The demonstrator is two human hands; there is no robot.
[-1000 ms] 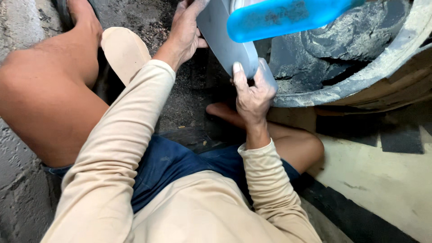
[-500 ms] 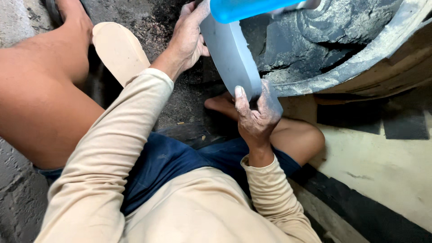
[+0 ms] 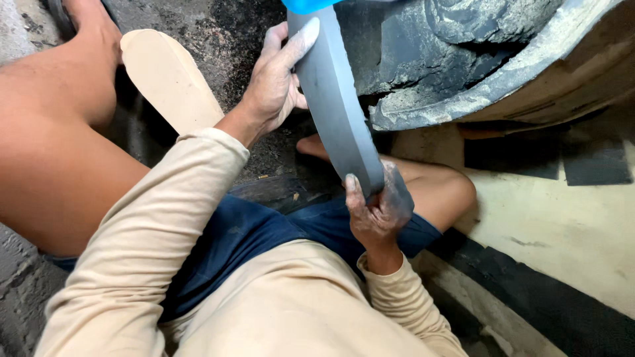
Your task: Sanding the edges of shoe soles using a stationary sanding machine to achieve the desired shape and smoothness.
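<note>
Basin: a big round basin [image 3: 529, 86] fills the upper right, tilted, caked with dark grey paste; its rim curves down toward the slab and leaves little gap on that side.
Floor: rough dark floor [image 3: 218, 39] at the top, a pale board [image 3: 562, 225] with black strips at right; the only open room lies left of the slab, over the floor.
Legs: a bare knee [image 3: 59, 152] rises at left and a shin [image 3: 436, 188] is folded under the slab, so the space below it is tight.
Sandal: a pale sandal [image 3: 165, 76] lies sole-up just left of the upper hand, apart from it.
Slab: a long grey slab [image 3: 334, 99], smooth and flat-faced, stands steeply in front of the person, its top beside the basin under a blue thing [image 3: 307, 5] at the frame edge, its lower end over the lap.
Left hand: the left hand [image 3: 274, 86] lies on the slab's upper left edge, fingers [image 3: 301, 43] stretched along the face, pressing rather than wrapped.
Right hand: the right hand [image 3: 377, 208], smeared grey, is clenched round the slab's lower end, thumb on the near face.
Handling: judging from the grip, the lower hand bears the weight and the upper one steers; a firm hold low and even pressure high would stop the slab twisting or scraping the rim.
</note>
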